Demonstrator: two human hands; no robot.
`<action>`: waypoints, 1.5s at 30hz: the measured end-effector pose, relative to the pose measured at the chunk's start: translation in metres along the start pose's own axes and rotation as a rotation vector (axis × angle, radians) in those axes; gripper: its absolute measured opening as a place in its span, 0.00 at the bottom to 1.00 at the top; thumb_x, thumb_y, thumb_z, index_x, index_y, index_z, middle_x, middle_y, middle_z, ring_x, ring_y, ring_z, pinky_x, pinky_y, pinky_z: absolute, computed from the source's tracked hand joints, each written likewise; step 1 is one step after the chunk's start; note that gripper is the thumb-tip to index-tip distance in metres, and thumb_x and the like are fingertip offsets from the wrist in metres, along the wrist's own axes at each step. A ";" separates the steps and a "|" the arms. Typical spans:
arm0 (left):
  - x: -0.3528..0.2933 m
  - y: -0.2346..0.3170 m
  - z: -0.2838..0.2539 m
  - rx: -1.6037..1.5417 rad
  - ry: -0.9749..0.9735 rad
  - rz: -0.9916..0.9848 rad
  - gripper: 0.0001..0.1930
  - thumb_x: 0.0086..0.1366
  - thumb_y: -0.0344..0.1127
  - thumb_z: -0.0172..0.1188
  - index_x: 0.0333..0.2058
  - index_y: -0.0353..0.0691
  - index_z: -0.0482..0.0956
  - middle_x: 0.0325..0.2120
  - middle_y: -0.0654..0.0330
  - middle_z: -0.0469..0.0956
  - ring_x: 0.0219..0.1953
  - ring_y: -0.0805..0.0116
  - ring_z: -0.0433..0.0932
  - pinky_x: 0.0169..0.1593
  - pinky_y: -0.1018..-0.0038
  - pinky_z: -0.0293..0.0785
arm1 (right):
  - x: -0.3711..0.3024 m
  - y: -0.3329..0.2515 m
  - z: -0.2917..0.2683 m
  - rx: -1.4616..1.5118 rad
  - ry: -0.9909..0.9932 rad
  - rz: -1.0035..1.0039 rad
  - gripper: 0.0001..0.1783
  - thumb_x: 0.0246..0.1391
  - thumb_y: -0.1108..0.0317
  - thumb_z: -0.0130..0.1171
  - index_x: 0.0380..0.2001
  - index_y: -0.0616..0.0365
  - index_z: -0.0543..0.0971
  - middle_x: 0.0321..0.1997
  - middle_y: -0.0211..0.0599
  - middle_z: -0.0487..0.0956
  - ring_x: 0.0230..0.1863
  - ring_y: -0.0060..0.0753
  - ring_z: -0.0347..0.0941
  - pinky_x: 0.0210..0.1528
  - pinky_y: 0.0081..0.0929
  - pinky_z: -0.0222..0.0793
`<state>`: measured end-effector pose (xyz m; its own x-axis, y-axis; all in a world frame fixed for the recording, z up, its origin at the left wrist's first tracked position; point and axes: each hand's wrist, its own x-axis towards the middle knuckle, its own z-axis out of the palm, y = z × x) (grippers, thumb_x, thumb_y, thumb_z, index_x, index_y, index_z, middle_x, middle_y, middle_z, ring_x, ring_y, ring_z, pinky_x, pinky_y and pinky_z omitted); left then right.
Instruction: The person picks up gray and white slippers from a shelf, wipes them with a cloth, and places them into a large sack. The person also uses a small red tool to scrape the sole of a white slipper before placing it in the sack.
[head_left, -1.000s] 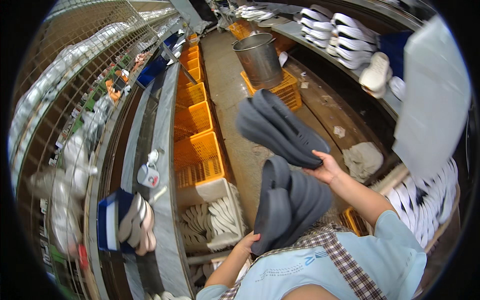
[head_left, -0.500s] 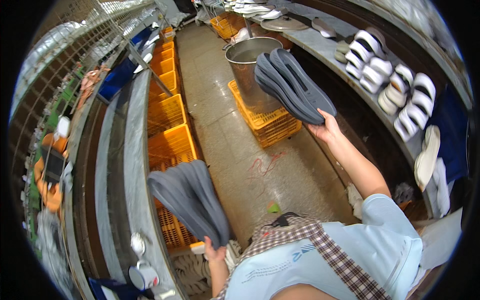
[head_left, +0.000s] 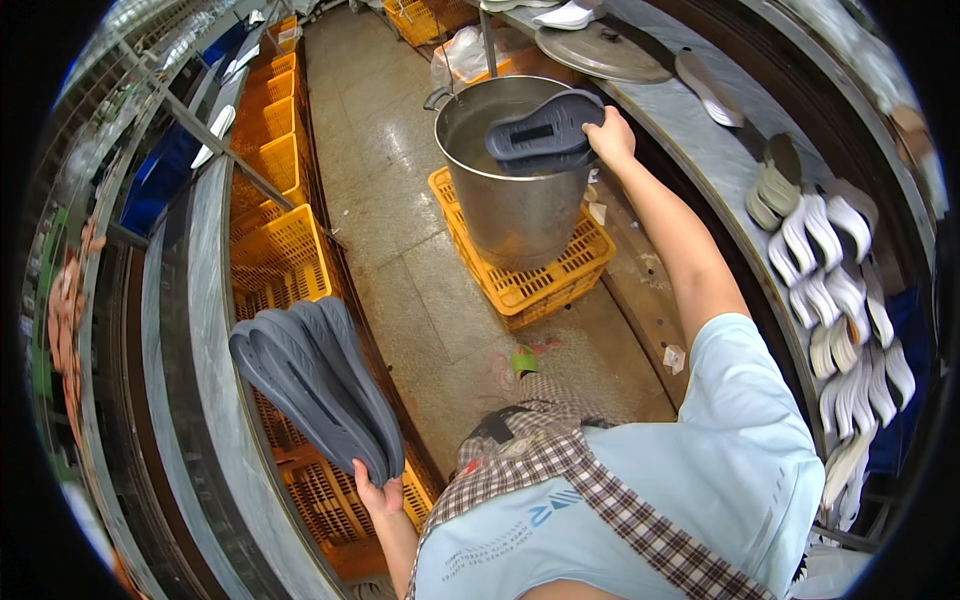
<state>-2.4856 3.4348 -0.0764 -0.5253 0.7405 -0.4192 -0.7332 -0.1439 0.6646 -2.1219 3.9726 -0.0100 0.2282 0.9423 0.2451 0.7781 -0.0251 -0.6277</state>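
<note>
My right hand (head_left: 610,138) is stretched forward, gripping a stack of dark grey shoe soles (head_left: 545,133) over the mouth of a large steel pot (head_left: 510,205). The pot stands on an upturned orange crate (head_left: 530,280) on the floor. My left hand (head_left: 375,492) is low at my left side, holding a second stack of dark grey soles (head_left: 315,385) that fans up over the metal bench edge (head_left: 215,400).
Orange crates (head_left: 270,180) line the left side under the bench. A curved metal counter (head_left: 700,140) on the right carries a pot lid (head_left: 600,50) and white soles (head_left: 840,260) hanging in rows. Blue bins (head_left: 160,170) sit far left.
My right hand carried its stack of soles forward and down onto the pot's mouth. My left hand kept its stack low by the bench, and the view swung toward the pot.
</note>
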 end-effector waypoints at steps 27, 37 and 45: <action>0.413 0.092 0.148 0.298 -0.072 -0.297 0.32 0.58 0.46 0.59 0.56 0.37 0.60 0.52 0.55 0.68 0.52 0.58 0.68 0.53 0.61 0.67 | 0.102 -0.033 0.240 -0.642 -0.579 -0.411 0.11 0.41 0.75 0.51 0.33 0.58 0.71 0.33 0.44 0.78 0.39 0.45 0.74 0.40 0.37 0.70; 0.524 0.106 0.229 0.191 -0.411 -0.654 0.30 0.59 0.44 0.58 0.56 0.35 0.60 0.52 0.53 0.68 0.53 0.56 0.68 0.55 0.60 0.65 | 0.084 -0.094 0.143 -0.592 -0.366 -0.508 0.14 0.35 0.74 0.54 0.31 0.58 0.70 0.28 0.42 0.76 0.36 0.46 0.73 0.38 0.38 0.69; 0.555 0.080 0.302 0.103 -0.709 -0.979 0.28 0.61 0.46 0.55 0.55 0.35 0.63 0.52 0.53 0.69 0.53 0.59 0.68 0.56 0.61 0.64 | 0.054 -0.138 0.038 -0.674 -0.047 -0.538 0.24 0.31 0.80 0.55 0.39 0.57 0.69 0.42 0.38 0.74 0.49 0.41 0.69 0.41 0.34 0.71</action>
<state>-2.7051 4.0326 -0.0693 0.6084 0.7063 -0.3618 -0.6329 0.7069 0.3157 -2.2389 4.0398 0.0618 -0.2841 0.8953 0.3431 0.9579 0.2498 0.1414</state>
